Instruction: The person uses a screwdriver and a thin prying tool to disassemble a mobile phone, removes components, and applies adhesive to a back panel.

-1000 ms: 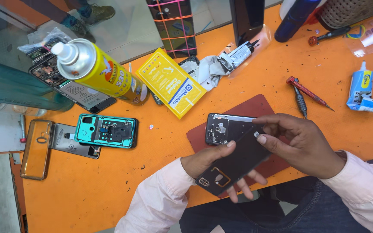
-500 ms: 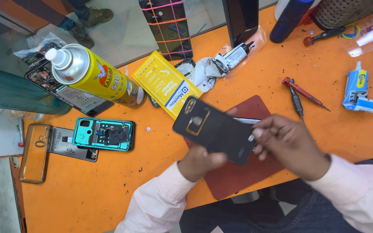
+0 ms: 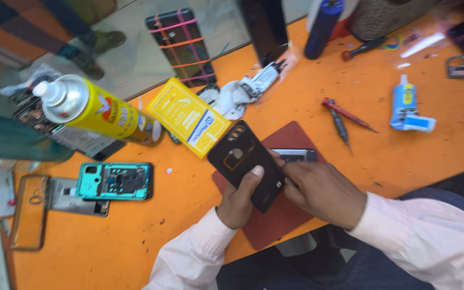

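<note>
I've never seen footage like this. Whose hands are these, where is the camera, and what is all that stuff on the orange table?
The camera sits on a person's head and looks down at their own bare hands. The left hand and right hand together hold a black phone, back side up, over a dark red mat on the orange table. Around it lie a yellow spray can, a yellow packet, an opened teal phone, a red screwdriver and a blue glue tube.
</note>
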